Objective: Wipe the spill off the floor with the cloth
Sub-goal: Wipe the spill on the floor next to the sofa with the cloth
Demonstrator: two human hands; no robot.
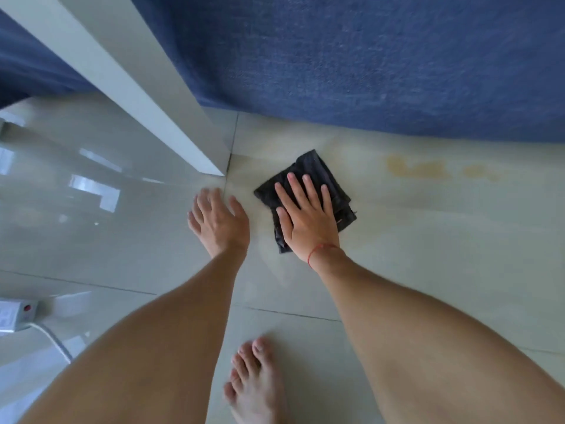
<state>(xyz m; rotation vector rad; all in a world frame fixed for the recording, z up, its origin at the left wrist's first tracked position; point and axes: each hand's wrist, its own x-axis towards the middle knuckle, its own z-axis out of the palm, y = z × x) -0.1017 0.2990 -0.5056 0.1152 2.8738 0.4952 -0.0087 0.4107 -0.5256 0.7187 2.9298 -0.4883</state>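
Note:
A folded black cloth (pixel 312 169) lies flat on the pale tiled floor (pixel 428 240). My right hand (pixel 307 217) presses on it palm down, fingers spread and extended, a red thread around the wrist. A yellowish spill (pixel 415 169) stains the tile to the right of the cloth, with a smaller patch (pixel 480 173) further right; the cloth is apart from it. My left hand (pixel 218 220) hovers or rests flat on the floor just left of the cloth, fingers apart, holding nothing.
A blue curtain (pixel 367 62) hangs along the far edge of the floor. A white frame post (pixel 137 87) ends close to my left hand. A white power strip (pixel 15 313) with cable lies at the left. My bare foot (pixel 256 381) stands near the bottom.

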